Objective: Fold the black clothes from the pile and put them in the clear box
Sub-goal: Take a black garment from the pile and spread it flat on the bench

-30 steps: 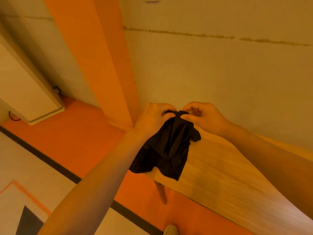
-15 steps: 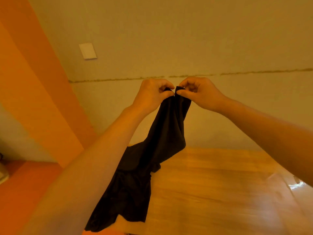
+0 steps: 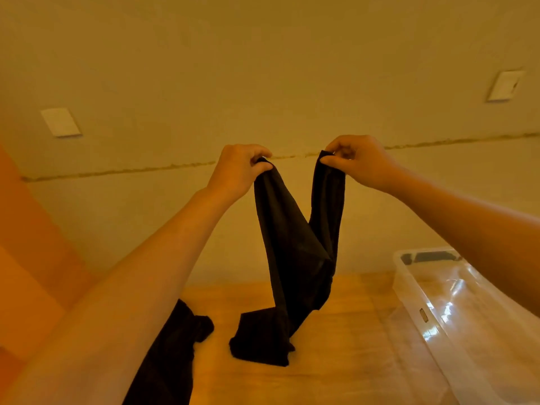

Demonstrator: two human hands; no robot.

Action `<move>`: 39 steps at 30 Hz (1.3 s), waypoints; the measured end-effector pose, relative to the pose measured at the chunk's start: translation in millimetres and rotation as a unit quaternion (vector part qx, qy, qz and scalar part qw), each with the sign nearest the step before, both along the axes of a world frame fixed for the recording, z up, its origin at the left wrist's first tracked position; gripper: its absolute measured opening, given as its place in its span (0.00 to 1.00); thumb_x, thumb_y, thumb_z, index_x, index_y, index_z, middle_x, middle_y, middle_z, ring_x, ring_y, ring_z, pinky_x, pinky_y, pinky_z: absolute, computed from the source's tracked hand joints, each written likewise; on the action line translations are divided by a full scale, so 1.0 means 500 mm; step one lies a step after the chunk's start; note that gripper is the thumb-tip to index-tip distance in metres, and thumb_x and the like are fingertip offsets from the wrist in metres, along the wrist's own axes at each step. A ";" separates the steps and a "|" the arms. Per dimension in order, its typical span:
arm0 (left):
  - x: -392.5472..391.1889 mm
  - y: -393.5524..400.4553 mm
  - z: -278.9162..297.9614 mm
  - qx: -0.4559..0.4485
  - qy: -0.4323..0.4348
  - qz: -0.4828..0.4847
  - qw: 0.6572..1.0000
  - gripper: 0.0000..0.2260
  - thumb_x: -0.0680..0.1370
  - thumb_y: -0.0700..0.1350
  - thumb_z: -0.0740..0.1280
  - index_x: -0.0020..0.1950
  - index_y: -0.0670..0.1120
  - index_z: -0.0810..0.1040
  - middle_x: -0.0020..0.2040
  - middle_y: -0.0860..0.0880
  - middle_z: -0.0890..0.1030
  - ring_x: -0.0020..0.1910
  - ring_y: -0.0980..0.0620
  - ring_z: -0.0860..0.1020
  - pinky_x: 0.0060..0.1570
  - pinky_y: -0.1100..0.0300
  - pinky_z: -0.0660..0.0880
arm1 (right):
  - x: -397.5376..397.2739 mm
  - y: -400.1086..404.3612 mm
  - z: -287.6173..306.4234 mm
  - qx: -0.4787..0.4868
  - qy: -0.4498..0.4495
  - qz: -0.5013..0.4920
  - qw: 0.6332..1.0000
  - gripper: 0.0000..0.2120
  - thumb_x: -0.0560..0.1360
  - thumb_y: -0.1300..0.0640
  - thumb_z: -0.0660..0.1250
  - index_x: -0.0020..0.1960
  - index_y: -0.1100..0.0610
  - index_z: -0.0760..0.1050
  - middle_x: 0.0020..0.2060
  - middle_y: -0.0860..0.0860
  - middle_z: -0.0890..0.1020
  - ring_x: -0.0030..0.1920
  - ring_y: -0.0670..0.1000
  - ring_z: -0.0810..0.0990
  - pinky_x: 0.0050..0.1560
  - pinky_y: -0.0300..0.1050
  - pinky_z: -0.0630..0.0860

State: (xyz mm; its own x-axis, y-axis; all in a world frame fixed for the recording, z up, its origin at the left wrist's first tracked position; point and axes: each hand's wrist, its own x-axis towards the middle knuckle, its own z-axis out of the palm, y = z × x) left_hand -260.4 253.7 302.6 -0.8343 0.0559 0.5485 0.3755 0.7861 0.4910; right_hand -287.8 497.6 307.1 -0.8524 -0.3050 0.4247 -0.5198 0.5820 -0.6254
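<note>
- Black fabric, head view: the black garment (image 3: 295,258) hangs in a V between 2 raised hands, its lower end resting on the wooden table (image 3: 344,346).
- The left hand (image 3: 238,171) and right hand (image 3: 359,159) each pinch a top edge with curled fingers, probably to spread it flat for folding.
- The clear box (image 3: 409,287) sits right; another black cloth (image 3: 175,346) lies under the left forearm, nothing blocking.

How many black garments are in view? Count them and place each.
2. One garment hangs from both hands, its lower end on the table. Another lies left, partly behind the left arm; more may be hidden.
</note>
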 end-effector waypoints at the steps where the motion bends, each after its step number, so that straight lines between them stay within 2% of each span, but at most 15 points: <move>1: -0.012 -0.007 -0.004 -0.002 -0.006 0.010 1.000 0.12 0.76 0.41 0.70 0.59 0.43 0.81 0.52 0.49 0.82 0.49 0.55 0.77 0.53 0.69 0.69 | -0.009 0.018 -0.002 0.006 0.000 -0.015 1.000 0.05 0.76 0.53 0.69 0.50 0.53 0.77 0.38 0.53 0.81 0.39 0.48 0.78 0.38 0.33 0.72; 4: -0.054 -0.043 -0.018 -0.033 -0.031 0.039 0.998 0.12 0.76 0.39 0.70 0.59 0.42 0.81 0.56 0.44 0.82 0.56 0.48 0.79 0.56 0.66 0.69 | -0.049 0.073 -0.011 0.007 -0.019 -0.063 0.998 0.05 0.76 0.53 0.68 0.50 0.54 0.77 0.38 0.52 0.80 0.38 0.49 0.78 0.38 0.38 0.73; 7: -0.101 -0.094 -0.032 -0.056 -0.055 0.069 0.995 0.12 0.75 0.39 0.70 0.59 0.40 0.81 0.57 0.42 0.82 0.58 0.46 0.78 0.59 0.62 0.69 | -0.094 0.124 -0.024 0.020 -0.043 -0.110 0.993 0.05 0.76 0.54 0.68 0.51 0.55 0.78 0.42 0.56 0.83 0.42 0.56 0.81 0.47 0.51 0.78; 8: -0.116 -0.111 -0.037 -0.060 -0.062 0.078 0.993 0.12 0.75 0.38 0.70 0.58 0.39 0.81 0.57 0.41 0.82 0.58 0.45 0.78 0.59 0.60 0.69 | -0.110 0.140 -0.028 0.024 -0.051 -0.127 0.990 0.06 0.77 0.55 0.68 0.51 0.56 0.78 0.42 0.57 0.83 0.43 0.57 0.82 0.48 0.52 0.78; 13: -0.180 -0.194 -0.055 -0.070 -0.084 0.109 0.988 0.09 0.75 0.38 0.70 0.54 0.37 0.82 0.52 0.39 0.82 0.54 0.41 0.78 0.55 0.55 0.71 | -0.182 0.198 -0.047 0.028 -0.086 -0.183 0.979 0.07 0.77 0.59 0.67 0.52 0.62 0.78 0.45 0.58 0.83 0.37 0.51 0.82 0.43 0.47 0.79; 16: -0.217 -0.234 -0.054 -0.052 -0.063 0.127 0.989 0.08 0.76 0.40 0.70 0.52 0.37 0.83 0.46 0.38 0.83 0.48 0.41 0.79 0.49 0.55 0.72 | -0.225 0.208 -0.051 0.022 -0.086 -0.210 0.974 0.07 0.79 0.58 0.65 0.51 0.62 0.77 0.46 0.60 0.83 0.33 0.48 0.81 0.36 0.42 0.74; 20: -0.259 -0.262 -0.023 -0.007 -0.012 0.141 0.990 0.08 0.76 0.41 0.70 0.51 0.37 0.82 0.43 0.38 0.82 0.43 0.43 0.79 0.45 0.56 0.71 | -0.280 0.183 -0.024 -0.014 -0.066 -0.222 0.973 0.09 0.80 0.56 0.63 0.47 0.61 0.75 0.46 0.61 0.82 0.40 0.57 0.81 0.36 0.42 0.71; 22: -0.276 -0.276 0.009 0.022 0.011 0.143 0.989 0.08 0.75 0.41 0.72 0.49 0.37 0.82 0.42 0.37 0.82 0.43 0.41 0.80 0.46 0.55 0.74 | -0.304 0.167 0.004 -0.032 -0.035 -0.224 0.973 0.08 0.80 0.56 0.63 0.46 0.60 0.75 0.45 0.60 0.82 0.38 0.54 0.82 0.37 0.43 0.72; 24: -0.288 -0.290 0.049 0.060 0.029 0.143 0.988 0.08 0.74 0.40 0.72 0.49 0.37 0.81 0.41 0.38 0.81 0.42 0.42 0.80 0.43 0.60 0.75 | -0.319 0.159 0.036 -0.062 -0.010 -0.228 0.972 0.06 0.78 0.56 0.65 0.50 0.59 0.76 0.45 0.57 0.81 0.34 0.46 0.80 0.34 0.39 0.70; 26: -0.290 -0.297 0.089 0.083 0.049 0.137 0.986 0.07 0.74 0.41 0.72 0.49 0.38 0.80 0.41 0.40 0.80 0.41 0.45 0.79 0.38 0.67 0.72 | -0.326 0.157 0.066 -0.088 0.014 -0.233 0.968 0.09 0.77 0.55 0.68 0.53 0.59 0.77 0.45 0.55 0.80 0.35 0.47 0.79 0.34 0.36 0.68; 28: -0.283 -0.299 0.119 0.085 0.078 0.134 0.984 0.07 0.74 0.41 0.72 0.49 0.39 0.80 0.41 0.43 0.79 0.41 0.47 0.78 0.39 0.65 0.72 | -0.323 0.156 0.086 -0.115 0.032 -0.235 0.965 0.11 0.75 0.55 0.70 0.55 0.59 0.78 0.45 0.55 0.80 0.34 0.43 0.78 0.36 0.36 0.70; 30: -0.268 -0.299 0.134 0.074 0.101 0.137 0.983 0.07 0.75 0.42 0.71 0.50 0.41 0.80 0.43 0.45 0.78 0.41 0.50 0.76 0.39 0.68 0.70 | -0.310 0.156 0.093 -0.139 0.043 -0.236 0.961 0.10 0.75 0.55 0.70 0.54 0.58 0.78 0.44 0.55 0.80 0.34 0.42 0.78 0.37 0.35 0.73; 33: -0.234 -0.298 0.121 0.069 0.112 0.135 0.982 0.07 0.76 0.42 0.71 0.50 0.40 0.80 0.44 0.48 0.78 0.40 0.54 0.75 0.39 0.73 0.68 | -0.276 0.160 0.082 -0.171 0.044 -0.230 0.957 0.07 0.75 0.55 0.71 0.51 0.54 0.77 0.43 0.54 0.81 0.31 0.40 0.78 0.35 0.32 0.74; 36: -0.177 -0.291 0.085 0.082 0.107 0.119 0.984 0.06 0.75 0.41 0.71 0.49 0.40 0.80 0.44 0.49 0.79 0.38 0.58 0.75 0.40 0.75 0.70 | -0.228 0.167 0.053 -0.184 0.025 -0.219 0.958 0.04 0.76 0.56 0.70 0.50 0.54 0.77 0.42 0.52 0.81 0.30 0.36 0.79 0.44 0.40 0.76; 39: -0.098 -0.276 0.031 0.112 0.082 0.092 0.986 0.03 0.75 0.41 0.72 0.47 0.44 0.80 0.42 0.52 0.79 0.40 0.62 0.76 0.43 0.75 0.71 | -0.164 0.174 0.004 -0.204 -0.013 -0.195 0.959 0.03 0.78 0.58 0.67 0.50 0.56 0.77 0.40 0.47 0.81 0.37 0.38 0.81 0.37 0.34 0.74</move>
